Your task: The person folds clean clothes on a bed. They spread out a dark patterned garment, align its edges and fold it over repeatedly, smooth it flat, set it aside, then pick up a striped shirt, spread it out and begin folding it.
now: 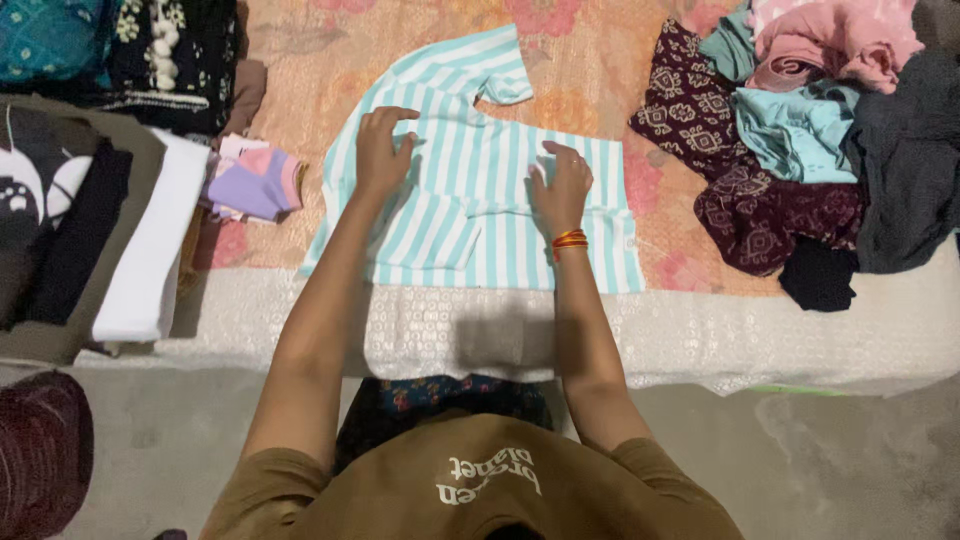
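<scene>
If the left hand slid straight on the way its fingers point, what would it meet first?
The left hand lies on the striped shirt, fingers pointing up and slightly right. It would probably cross more shirt, towards the short sleeve, then the orange bedspread. Nothing else seems to lie in that line.

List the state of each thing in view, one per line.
Striped shirt: spread flat, partly folded.
Left hand: flat on shirt.
Right hand: flat on shirt.
Clothes heap: unfolded, jumbled.
Folded stack: folded, side by side.
Small garments: folded.
</scene>
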A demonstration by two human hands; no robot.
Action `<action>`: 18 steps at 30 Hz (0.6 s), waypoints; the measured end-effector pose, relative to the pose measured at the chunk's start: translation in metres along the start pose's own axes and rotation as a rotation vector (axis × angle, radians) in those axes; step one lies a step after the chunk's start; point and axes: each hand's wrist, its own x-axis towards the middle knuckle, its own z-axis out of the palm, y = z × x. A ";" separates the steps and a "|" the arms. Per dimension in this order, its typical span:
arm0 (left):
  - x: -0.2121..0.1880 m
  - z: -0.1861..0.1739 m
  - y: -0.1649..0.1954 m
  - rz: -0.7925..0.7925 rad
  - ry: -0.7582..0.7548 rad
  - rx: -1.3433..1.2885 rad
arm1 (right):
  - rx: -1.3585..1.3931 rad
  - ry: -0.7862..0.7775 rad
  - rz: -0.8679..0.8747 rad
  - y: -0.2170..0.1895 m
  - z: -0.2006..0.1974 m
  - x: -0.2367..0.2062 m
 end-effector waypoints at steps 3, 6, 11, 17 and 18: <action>0.018 0.017 0.000 0.002 0.009 -0.010 | -0.095 -0.033 -0.037 0.000 0.013 0.016; 0.042 0.033 -0.005 -0.024 0.040 0.000 | -0.171 -0.089 0.043 0.002 0.025 0.033; 0.084 0.060 -0.006 -0.096 0.031 0.014 | -0.184 -0.111 -0.037 0.001 0.050 0.050; 0.113 0.099 0.004 -0.116 -0.014 0.065 | -0.277 -0.086 -0.127 -0.003 0.074 0.048; 0.115 0.105 0.006 -0.075 -0.018 0.078 | -0.295 -0.065 -0.146 -0.003 0.076 0.045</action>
